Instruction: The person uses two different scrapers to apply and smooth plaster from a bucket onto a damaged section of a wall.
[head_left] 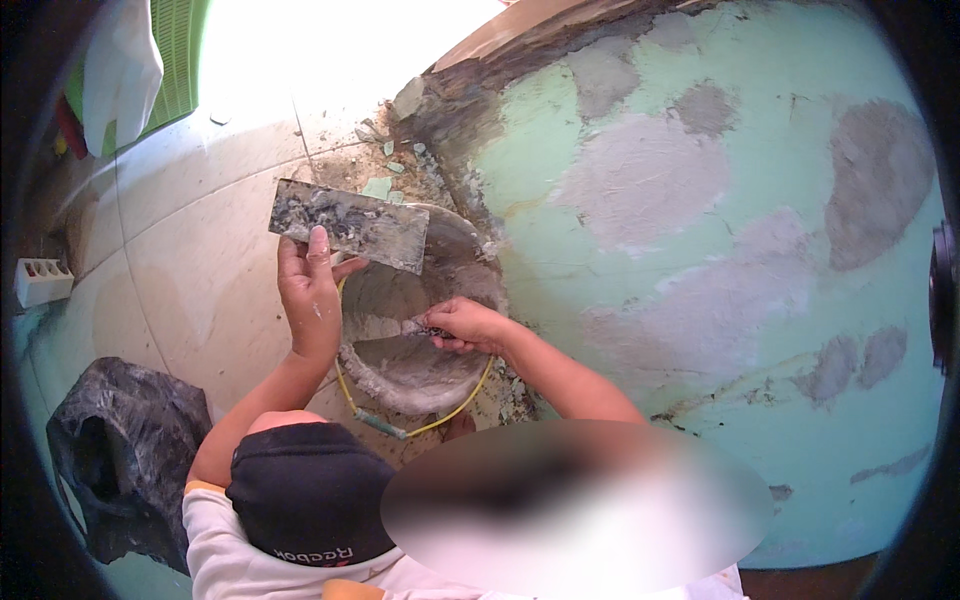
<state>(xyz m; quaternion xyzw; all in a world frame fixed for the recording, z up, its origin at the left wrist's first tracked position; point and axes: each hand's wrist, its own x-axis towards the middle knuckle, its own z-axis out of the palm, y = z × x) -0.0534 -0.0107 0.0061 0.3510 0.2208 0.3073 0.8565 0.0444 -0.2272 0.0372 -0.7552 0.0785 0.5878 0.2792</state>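
Observation:
My left hand (312, 295) holds up a rectangular metal plastering trowel (348, 222), its blade smeared with grey material, over a round bucket (410, 395). My right hand (460, 325) is inside the bucket's outline, fingers wrapped round a small scraper or trowel (412, 326) whose blade is partly hidden in the grey mixture. The bucket has a caked rim and a yellow wire handle with a sleeved grip hanging toward me.
A pale green wall or panel (520, 160) with grey patches fills the right. Rubble (390, 150) lies along its edge on the tiled floor (190, 250). At left are a green plastic basket (170, 80), a white power strip (43, 282) and crumpled black plastic (120, 440).

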